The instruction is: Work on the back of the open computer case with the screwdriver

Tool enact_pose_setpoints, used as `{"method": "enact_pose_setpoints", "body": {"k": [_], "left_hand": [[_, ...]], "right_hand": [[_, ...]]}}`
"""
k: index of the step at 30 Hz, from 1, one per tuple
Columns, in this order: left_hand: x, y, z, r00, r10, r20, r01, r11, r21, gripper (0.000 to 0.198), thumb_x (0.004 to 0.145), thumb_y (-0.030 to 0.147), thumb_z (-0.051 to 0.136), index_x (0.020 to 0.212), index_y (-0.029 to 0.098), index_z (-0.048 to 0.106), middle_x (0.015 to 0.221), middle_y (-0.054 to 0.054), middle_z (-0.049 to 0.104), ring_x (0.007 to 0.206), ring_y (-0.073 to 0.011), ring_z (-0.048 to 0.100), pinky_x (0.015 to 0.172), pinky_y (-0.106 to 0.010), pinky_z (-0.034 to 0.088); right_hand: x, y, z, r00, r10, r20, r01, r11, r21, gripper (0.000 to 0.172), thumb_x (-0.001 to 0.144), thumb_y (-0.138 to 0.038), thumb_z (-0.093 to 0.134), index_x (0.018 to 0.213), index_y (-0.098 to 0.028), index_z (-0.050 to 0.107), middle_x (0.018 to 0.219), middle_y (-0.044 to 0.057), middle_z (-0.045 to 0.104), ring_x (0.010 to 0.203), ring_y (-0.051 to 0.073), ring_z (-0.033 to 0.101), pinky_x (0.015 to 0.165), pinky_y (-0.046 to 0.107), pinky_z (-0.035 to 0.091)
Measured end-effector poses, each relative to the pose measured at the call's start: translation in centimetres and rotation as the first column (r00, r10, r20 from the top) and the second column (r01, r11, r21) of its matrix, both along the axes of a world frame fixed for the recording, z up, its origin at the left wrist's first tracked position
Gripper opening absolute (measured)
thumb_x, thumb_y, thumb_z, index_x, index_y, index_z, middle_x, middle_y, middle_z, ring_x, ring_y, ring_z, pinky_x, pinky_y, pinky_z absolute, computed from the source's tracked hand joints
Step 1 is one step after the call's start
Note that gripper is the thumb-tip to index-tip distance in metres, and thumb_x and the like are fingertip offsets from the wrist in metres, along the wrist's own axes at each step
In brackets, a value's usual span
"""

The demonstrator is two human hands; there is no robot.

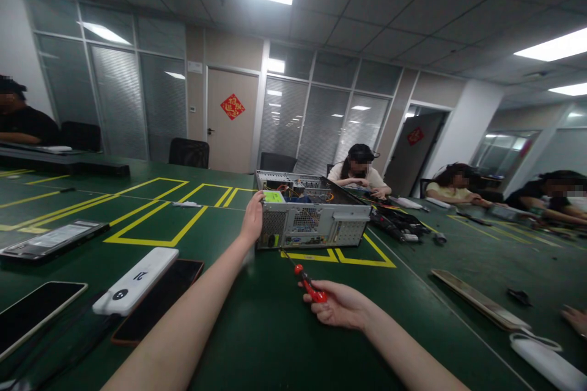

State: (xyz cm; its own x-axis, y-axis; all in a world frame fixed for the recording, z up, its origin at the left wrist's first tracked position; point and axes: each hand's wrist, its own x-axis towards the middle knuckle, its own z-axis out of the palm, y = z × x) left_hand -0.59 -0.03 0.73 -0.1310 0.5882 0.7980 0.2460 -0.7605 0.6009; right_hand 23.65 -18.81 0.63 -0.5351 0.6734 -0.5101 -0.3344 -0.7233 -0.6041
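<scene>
An open grey computer case [316, 217] lies on its side on the green table [275, 330], inside yellow tape lines. My left hand [252, 219] grips the case's left rear corner, fingers wrapped over its top edge. My right hand [340, 304] is closed on a red-handled screwdriver [308, 284]. Its thin shaft points up and left toward the bottom rear edge of the case.
Several phones [55, 238] and a white power bank [135, 281] lie at the left. A metal side panel [479, 306] and a white device [545, 357] lie at the right. Other people sit across the table and at the far left. Another person's hand [575, 319] shows at the right edge.
</scene>
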Motion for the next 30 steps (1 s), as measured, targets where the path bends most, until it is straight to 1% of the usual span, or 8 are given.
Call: {"method": "enact_pose_setpoints", "body": {"k": [3,7,11,15,20,22,27,30], "left_hand": [[0.0,0.1,0.0,1.0,0.007,-0.004,-0.007,1.0,0.001,0.05,0.098,0.054,0.024,0.12,0.024,0.057,0.14,-0.01,0.054,0.136,-0.0229,0.047,0.117,-0.047,0.034],[0.1,0.1,-0.1,1.0,0.01,0.005,-0.01,1.0,0.009,0.05,0.098,0.053,0.024,0.12,0.024,0.057,0.14,-0.01,0.055,0.135,-0.0222,0.047,0.117,-0.046,0.035],[0.1,0.2,-0.1,1.0,0.007,0.017,-0.007,1.0,0.011,0.049,0.098,0.054,0.025,0.12,0.024,0.058,0.14,-0.01,0.055,0.135,-0.023,0.047,0.117,-0.047,0.034],[0.1,0.3,-0.2,1.0,0.007,0.015,-0.007,1.0,0.017,0.049,0.098,0.054,0.025,0.12,0.024,0.058,0.14,-0.009,0.055,0.135,-0.0222,0.048,0.117,-0.045,0.034],[0.1,0.2,-0.2,1.0,0.003,0.01,-0.003,1.0,0.009,0.047,0.099,0.051,0.025,0.12,0.025,0.058,0.141,-0.01,0.055,0.136,-0.0224,0.046,0.118,-0.047,0.033],[0.1,0.2,-0.2,1.0,0.002,0.011,-0.002,1.0,0.011,0.047,0.099,0.051,0.025,0.12,0.025,0.058,0.141,-0.009,0.055,0.136,-0.0222,0.046,0.118,-0.047,0.033],[0.0,0.4,-0.2,1.0,0.006,0.005,-0.006,1.0,0.016,0.049,0.098,0.053,0.025,0.119,0.024,0.058,0.14,-0.01,0.055,0.135,-0.0225,0.047,0.118,-0.046,0.033],[0.0,0.4,-0.2,1.0,0.013,0.012,-0.013,1.0,0.024,0.049,0.098,0.054,0.025,0.119,0.024,0.058,0.139,-0.01,0.056,0.135,-0.0225,0.048,0.118,-0.045,0.034]], "right_hand": [[0.3,0.1,-0.2,0.998,0.053,-0.041,-0.053,0.998,-0.017,0.029,0.083,-0.023,0.06,0.106,-0.008,0.054,0.085,0.01,0.063,0.056,0.007,0.05,0.051,0.016,0.034],[0.7,0.3,-0.1,0.992,0.122,-0.035,-0.12,0.99,0.072,0.038,0.078,-0.016,0.064,0.113,-0.01,0.052,0.097,0.013,0.067,0.072,0.014,0.063,0.061,0.021,0.043],[0.7,0.4,-0.4,0.99,0.137,0.026,-0.139,0.979,0.147,0.041,0.081,-0.017,0.069,0.118,-0.011,0.052,0.103,0.013,0.068,0.082,0.015,0.067,0.069,0.023,0.046],[0.2,0.5,-1.0,0.996,0.076,0.054,-0.082,0.988,0.132,0.029,0.083,-0.019,0.07,0.106,-0.006,0.059,0.087,0.008,0.067,0.071,0.01,0.065,0.067,0.021,0.046],[-0.7,0.4,-0.7,0.994,-0.038,0.105,0.033,0.998,0.049,0.016,0.09,-0.026,0.063,0.095,-0.012,0.057,0.079,0.005,0.065,0.059,0.008,0.06,0.053,0.015,0.044],[-1.0,0.3,-0.3,0.989,-0.081,0.12,0.079,0.997,0.019,0.014,0.091,-0.025,0.062,0.094,-0.013,0.055,0.076,0.004,0.064,0.054,0.005,0.056,0.046,0.011,0.04],[-1.4,-0.2,0.6,0.977,-0.123,0.172,0.124,0.992,0.002,0.01,0.095,-0.021,0.053,0.092,-0.011,0.053,0.062,-0.004,0.051,0.037,-0.001,0.033,0.035,0.007,0.019],[-1.6,-0.4,0.4,0.986,-0.113,0.121,0.109,0.993,0.042,0.013,0.092,-0.023,0.057,0.1,-0.012,0.053,0.069,-0.001,0.058,0.04,0.0,0.038,0.038,0.009,0.021]]}}
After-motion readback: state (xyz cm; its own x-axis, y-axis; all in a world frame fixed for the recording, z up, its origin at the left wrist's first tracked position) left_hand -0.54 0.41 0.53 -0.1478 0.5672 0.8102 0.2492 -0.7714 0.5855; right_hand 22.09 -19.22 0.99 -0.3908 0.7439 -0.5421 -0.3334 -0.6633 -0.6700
